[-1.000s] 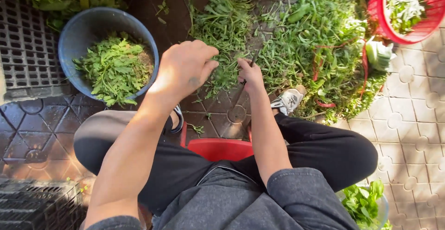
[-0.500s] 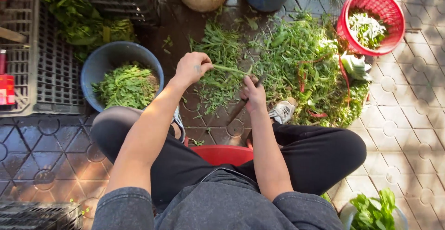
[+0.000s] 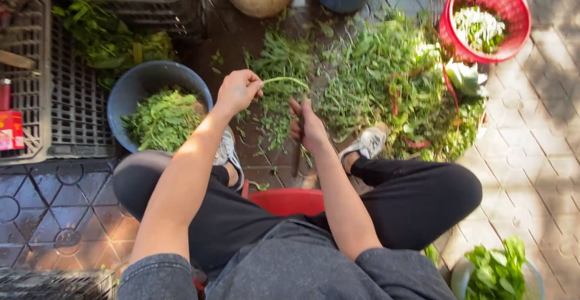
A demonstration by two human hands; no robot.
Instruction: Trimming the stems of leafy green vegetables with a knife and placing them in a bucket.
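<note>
While I sit low on a red stool (image 3: 289, 200) on the tiled floor (image 3: 531, 155), the big heap of greens (image 3: 393, 88) spreads in front of my feet, reaching from my hands across to the red basket (image 3: 486, 19) at the far right. To my left stands a dark blue bowl (image 3: 142, 82) holding picked leaves. Between my two hands runs one thin green stem (image 3: 287, 81), arching above the heap. My left hand (image 3: 238, 90) has its grip clamped on the stem's left end, fingers curled tight over it. My right hand (image 3: 305, 125) sits just below the stem's other end, fingers folded together around a thin dark handle that points down toward the floor; whether this grip also pinches the stem I cannot tell. The stem is pale green, slender, bare along the part I can see, and bent in a gentle curve.
</note>
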